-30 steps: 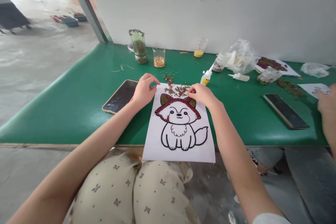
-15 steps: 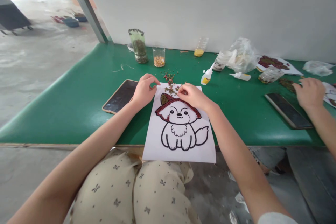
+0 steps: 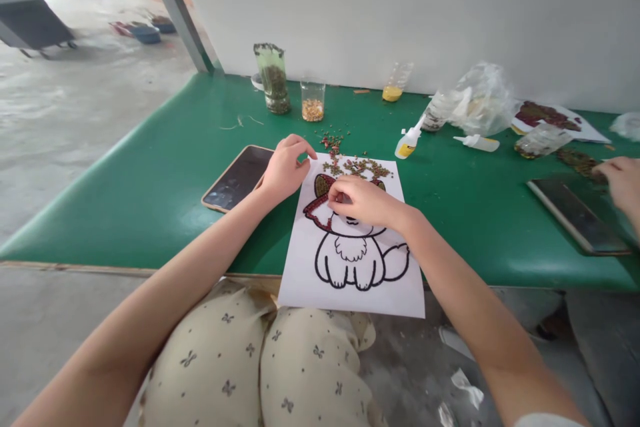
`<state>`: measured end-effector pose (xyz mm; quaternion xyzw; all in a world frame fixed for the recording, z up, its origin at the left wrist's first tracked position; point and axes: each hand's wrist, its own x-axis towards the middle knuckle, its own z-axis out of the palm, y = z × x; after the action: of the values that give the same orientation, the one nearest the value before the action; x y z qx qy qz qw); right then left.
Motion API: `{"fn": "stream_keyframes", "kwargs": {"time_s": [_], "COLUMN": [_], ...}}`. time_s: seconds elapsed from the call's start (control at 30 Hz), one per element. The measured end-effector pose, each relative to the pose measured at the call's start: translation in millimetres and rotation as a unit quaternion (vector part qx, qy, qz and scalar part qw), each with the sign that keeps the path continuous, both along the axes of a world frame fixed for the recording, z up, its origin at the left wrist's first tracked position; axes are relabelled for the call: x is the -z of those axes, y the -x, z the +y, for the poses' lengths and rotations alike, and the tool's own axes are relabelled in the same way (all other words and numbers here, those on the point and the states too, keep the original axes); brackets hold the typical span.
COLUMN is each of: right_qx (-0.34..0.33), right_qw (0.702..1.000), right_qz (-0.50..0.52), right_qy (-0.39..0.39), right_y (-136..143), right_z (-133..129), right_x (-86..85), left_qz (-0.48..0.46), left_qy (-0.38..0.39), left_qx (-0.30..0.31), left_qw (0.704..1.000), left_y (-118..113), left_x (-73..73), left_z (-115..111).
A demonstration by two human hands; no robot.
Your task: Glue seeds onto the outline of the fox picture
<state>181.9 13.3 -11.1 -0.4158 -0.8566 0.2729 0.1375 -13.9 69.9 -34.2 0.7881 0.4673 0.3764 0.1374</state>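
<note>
No lettering can be read. The upright white plastic squeeze bottle with a pointed nozzle, near the white paper sheet with a black-outlined animal drawing, carries a yellow label whose dark print is too small to make out. The similar white bottle lying on its side has a yellow patch, its markings illegible.

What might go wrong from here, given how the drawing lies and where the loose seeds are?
The paper overhangs the near edge of the table, so a bump from below could shift it. The loose seeds lie at its top, close to the right hand, whose wrist or fingers might scatter them. That hand also hovers over or rests on the head, possibly disturbing the red border.
</note>
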Motion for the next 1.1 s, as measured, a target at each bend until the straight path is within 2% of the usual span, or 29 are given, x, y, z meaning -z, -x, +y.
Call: {"fn": "stream_keyframes", "kwargs": {"time_s": [0.5,0.73,1.1], "right_qx": [-0.012,0.006,-0.018], "right_qw": [1.0,1.0,1.0], "right_qz": [0.005,0.017,-0.007], "right_qy": [0.024,0.012,0.002], "right_y": [2,-4,-6], "right_z": [-3,-1,1], "right_x": [-1.2,-2.8,0.7], "left_qz": [0.002,0.005,0.012], "left_qy": [0.008,0.013,0.014], "left_qx": [-0.002,-0.004,-0.003], "left_qw": [1.0,1.0,1.0], "left_y": [0,0,0], "left_x": [1.6,2.2,2.7], "left_z": [2,2,3]}}
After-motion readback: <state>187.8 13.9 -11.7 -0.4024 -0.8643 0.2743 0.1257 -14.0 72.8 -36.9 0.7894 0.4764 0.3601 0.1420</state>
